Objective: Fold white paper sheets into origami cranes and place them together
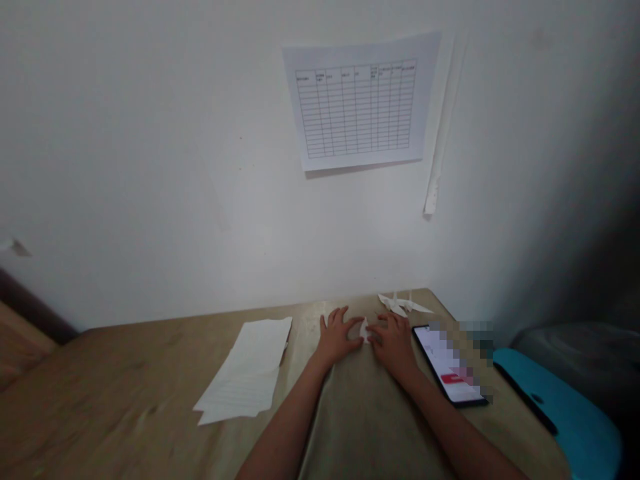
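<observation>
Both of my hands rest on a tan table (125,380) near its far edge. Between them lies a small white folded paper piece (364,330). My left hand (336,337) lies flat with its fingers spread, its thumb touching the paper. My right hand (394,341) presses on the paper's right side with fingers bent down on it. Most of the paper is hidden under the fingers.
A stack of white sheets (247,373) lies left of my hands. Folded white paper figures (403,305) sit at the table's far right corner. A phone (450,365) with a lit screen lies to the right, beside a blue seat (560,413). A printed table sheet (360,103) hangs on the wall.
</observation>
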`<state>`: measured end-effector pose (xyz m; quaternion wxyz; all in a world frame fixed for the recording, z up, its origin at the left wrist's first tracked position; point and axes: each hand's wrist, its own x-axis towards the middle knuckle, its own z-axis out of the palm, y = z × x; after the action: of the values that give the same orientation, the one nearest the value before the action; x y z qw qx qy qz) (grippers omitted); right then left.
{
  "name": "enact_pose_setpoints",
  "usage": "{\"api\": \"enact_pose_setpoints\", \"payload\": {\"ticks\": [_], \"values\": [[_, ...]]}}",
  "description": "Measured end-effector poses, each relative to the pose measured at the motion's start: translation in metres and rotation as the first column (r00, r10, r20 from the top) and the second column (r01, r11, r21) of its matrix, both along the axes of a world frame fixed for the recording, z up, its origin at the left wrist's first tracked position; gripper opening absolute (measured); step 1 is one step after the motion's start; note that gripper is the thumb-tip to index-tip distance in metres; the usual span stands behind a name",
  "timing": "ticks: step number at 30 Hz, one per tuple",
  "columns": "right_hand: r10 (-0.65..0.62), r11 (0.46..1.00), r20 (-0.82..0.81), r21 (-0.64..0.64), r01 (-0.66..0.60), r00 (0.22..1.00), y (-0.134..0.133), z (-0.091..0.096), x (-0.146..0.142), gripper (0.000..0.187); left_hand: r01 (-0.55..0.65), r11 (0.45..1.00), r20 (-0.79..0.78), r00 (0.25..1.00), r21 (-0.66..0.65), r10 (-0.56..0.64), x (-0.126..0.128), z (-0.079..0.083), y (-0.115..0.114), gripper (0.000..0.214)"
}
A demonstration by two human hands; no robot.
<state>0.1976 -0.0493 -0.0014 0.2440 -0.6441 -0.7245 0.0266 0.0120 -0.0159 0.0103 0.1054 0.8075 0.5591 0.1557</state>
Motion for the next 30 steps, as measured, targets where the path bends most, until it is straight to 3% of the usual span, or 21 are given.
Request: {"api": "enact_pose_setpoints", "payload": {"ticks": [3, 7, 19, 30], "values": [[0.019, 0.999, -0.043, 0.051, -0.017, 0.999, 0.000, 0.002, 0.002, 0.017, 0.016, 1.000, 0.080, 0.997, 0.002, -0.016, -0.002, 0.003, -0.001, 0.040], [0.024, 0.996, -0.063, 0.087, -0.019, 0.998, 0.000, 0.003, 0.002, 0.014, 0.053, 0.999, 0.136, 0.989, 0.004, -0.054, -0.003, 0.002, 0.001, 0.016], [-0.030, 0.999, -0.010, -0.028, 0.029, 1.000, 0.005, 0.000, -0.001, 0.026, 0.018, 0.997, 0.006, 1.000, -0.073, -0.018, -0.004, 0.011, 0.002, 0.036], [-0.010, 0.994, 0.067, -0.110, 0.017, 0.998, 0.007, -0.004, -0.004, 0.045, 0.012, 0.997, -0.072, 0.997, -0.077, -0.017, -0.003, 0.008, 0.002, 0.054]]}}
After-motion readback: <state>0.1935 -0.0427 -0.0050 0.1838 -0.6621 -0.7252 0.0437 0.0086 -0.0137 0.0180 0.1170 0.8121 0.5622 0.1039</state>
